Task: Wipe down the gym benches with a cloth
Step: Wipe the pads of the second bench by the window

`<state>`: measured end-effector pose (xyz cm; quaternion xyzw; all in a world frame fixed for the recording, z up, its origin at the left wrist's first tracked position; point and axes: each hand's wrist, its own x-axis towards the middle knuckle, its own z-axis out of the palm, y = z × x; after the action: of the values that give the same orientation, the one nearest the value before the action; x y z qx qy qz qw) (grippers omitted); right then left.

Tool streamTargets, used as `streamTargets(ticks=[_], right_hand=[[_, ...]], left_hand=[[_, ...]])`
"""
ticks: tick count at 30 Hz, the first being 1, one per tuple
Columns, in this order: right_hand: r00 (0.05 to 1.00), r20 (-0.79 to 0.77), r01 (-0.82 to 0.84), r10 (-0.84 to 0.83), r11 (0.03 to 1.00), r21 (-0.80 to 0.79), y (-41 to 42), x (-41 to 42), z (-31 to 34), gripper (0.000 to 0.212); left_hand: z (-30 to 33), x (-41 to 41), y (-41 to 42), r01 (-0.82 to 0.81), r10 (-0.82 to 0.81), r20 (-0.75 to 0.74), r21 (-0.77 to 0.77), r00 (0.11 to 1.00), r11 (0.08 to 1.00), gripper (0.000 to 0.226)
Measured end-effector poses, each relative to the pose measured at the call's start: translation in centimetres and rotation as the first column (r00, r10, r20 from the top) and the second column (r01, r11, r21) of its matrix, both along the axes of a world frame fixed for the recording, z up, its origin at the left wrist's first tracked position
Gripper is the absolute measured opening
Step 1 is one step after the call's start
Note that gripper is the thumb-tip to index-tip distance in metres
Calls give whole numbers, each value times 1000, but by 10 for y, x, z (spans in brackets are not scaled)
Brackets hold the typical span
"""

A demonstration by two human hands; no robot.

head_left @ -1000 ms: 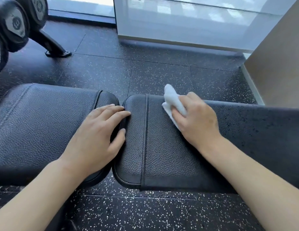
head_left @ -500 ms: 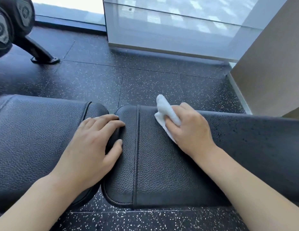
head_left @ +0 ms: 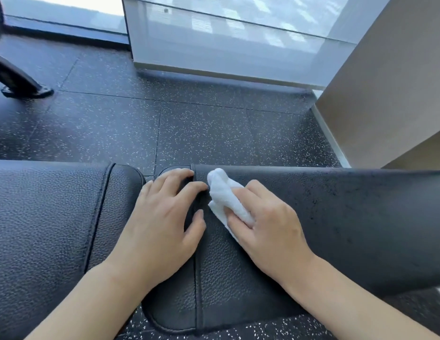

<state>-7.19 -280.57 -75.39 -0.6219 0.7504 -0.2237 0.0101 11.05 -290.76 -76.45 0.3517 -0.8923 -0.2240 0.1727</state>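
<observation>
Cloth, white, soft and crumpled point(head_left: 225, 200), pinned by the right hand point(head_left: 268, 229) on the black padded bench point(head_left: 349, 217).
Light and limp, best bunched under curled fingers; left hand point(head_left: 162, 224) rests flat, holding nothing.

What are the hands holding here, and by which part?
The right hand grips the white cloth by its near end, bunched under the fingers. The left hand holds nothing.

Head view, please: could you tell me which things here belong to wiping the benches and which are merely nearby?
Part of the job:
white cloth, held by the right hand
right bench pad, under the cloth
left bench pad
left hand, resting flat across the gap between the pads

Just nearby:
black equipment foot
speckled rubber floor
glass panel
beige wall
</observation>
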Motion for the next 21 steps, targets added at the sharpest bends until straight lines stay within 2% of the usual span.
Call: streamTargets(ticks=[7,12,16,21], right_hand=[[999,36,4,-4,1000,1,-2,-4,0,28],[988,49,145,-145,989,3,-27,-18,4,27],[984,40,174,-174,985,-10,-38,-20,3,22],[982,16,187,-187,982,-1,-39,-21,0,22]], left_hand=[[7,-26,3,-36,32,117,25,993,999,41],[19,-45,0,-26,17,213,39,977,999,47],[20,-60,0,-2,-8,198,53,980,999,57],[15,-57,-1,19,-23,143,30,989,999,56]])
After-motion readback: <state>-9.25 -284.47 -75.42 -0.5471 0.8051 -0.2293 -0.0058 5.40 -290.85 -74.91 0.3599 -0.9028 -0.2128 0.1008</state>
